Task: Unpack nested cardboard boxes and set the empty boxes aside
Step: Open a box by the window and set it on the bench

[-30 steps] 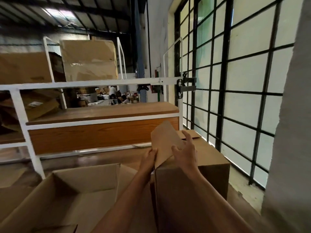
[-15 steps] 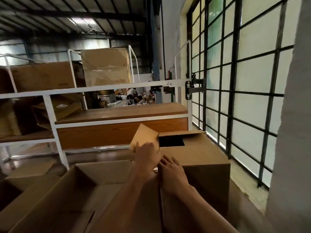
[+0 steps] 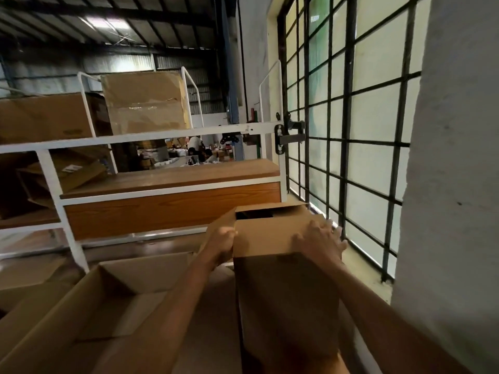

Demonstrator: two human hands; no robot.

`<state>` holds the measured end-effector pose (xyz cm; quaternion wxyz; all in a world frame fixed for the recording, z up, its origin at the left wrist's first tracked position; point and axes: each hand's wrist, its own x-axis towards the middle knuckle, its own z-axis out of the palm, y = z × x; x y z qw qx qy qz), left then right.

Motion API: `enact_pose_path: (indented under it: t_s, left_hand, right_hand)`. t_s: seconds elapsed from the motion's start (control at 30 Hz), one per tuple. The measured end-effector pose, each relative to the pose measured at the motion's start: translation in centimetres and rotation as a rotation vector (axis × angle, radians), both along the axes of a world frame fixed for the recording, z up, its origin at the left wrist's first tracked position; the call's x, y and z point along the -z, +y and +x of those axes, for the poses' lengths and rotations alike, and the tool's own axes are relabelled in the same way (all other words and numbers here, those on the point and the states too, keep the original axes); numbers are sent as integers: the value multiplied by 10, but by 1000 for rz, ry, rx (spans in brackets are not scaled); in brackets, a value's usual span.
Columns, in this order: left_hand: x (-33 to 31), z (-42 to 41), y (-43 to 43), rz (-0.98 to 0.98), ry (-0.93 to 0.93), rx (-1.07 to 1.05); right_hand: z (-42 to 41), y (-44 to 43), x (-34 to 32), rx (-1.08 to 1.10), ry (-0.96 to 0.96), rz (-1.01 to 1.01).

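Note:
A tall brown cardboard box (image 3: 280, 300) stands in front of me, its top flaps mostly folded down with a dark gap at the far edge. My left hand (image 3: 222, 245) grips the box's upper left edge, fingers curled over a side flap. My right hand (image 3: 320, 242) lies flat on the top flap near the right edge, fingers spread. To the left lies a larger open cardboard box (image 3: 89, 314), empty as far as I can see.
A white metal rack with wooden shelves (image 3: 172, 182) stands behind, carrying several cardboard boxes (image 3: 144, 102). A barred window (image 3: 348, 130) and a grey pillar (image 3: 453, 184) close off the right. People sit far back in the hall (image 3: 197, 152).
The raised left flap has been folded down beside the box. My right hand slid from the near left of the top to its right edge; my left stays at the left edge.

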<state>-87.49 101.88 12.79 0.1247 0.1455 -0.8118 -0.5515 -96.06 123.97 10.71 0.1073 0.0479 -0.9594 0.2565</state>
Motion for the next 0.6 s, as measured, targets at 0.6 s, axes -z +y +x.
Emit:
enact_pose_path:
  t_s: [0.6]
  left_hand:
    - [-33,9,15,-290,-170,544]
  right_hand:
    - [8,85,-82,-463,-375,-949]
